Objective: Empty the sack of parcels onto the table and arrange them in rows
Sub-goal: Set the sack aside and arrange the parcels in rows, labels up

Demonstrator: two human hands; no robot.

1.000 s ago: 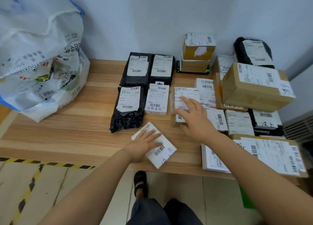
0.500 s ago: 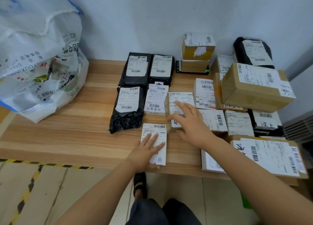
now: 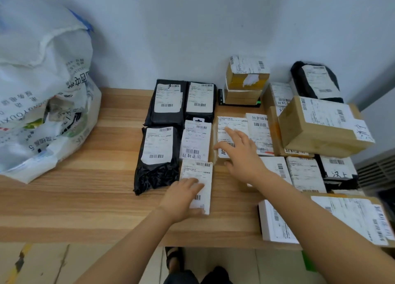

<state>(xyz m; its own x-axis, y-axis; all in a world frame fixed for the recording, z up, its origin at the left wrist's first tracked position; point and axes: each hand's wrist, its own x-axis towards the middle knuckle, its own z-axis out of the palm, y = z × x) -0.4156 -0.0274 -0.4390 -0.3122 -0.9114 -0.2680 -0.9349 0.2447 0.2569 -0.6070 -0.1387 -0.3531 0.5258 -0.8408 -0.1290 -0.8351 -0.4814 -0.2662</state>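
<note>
With fingers straight and gripping nothing, the left hand (image 3: 184,196) presses a white parcel (image 3: 197,174) at the foot of its column while the right hand (image 3: 242,156) rests flat on a small box (image 3: 229,126) beside it, apparently squaring the rows on the desk (image 3: 92,198), the sack (image 3: 42,104) slumped at far left.

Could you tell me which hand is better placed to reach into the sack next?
Probably the left. The left hand rests on the front white parcel, nearer the sack on the left; the right hand rests on a labelled parcel farther right.
</note>
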